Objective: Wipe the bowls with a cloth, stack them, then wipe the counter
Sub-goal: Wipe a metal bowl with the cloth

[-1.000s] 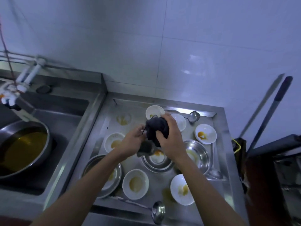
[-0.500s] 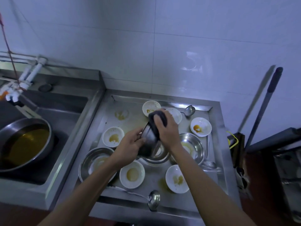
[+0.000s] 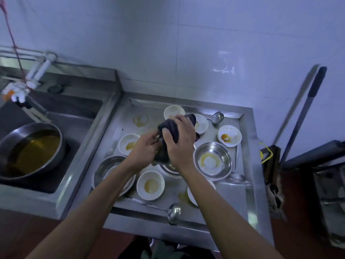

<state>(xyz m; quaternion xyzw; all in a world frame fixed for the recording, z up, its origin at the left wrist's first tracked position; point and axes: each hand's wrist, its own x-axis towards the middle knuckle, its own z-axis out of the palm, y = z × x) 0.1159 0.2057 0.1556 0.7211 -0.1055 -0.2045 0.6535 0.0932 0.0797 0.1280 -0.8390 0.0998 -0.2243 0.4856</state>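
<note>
Dark cloth (image 3: 172, 130) now wraps right over the raised bowl (image 3: 162, 156) — half a second ago its steel side showed. Right hand (image 3: 180, 144) clamps the cloth on top, left hand (image 3: 144, 149) grips the bowl's left side, hands together above the counter (image 3: 246, 184). First bowl seems mid-wipe — stained bowls sit unstacked all round.

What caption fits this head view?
Right hand wipes a held bowl with a dark cloth above the counter.

1 head view looks steeply down, seemingly close, over the counter (image 3: 248, 176).
</note>
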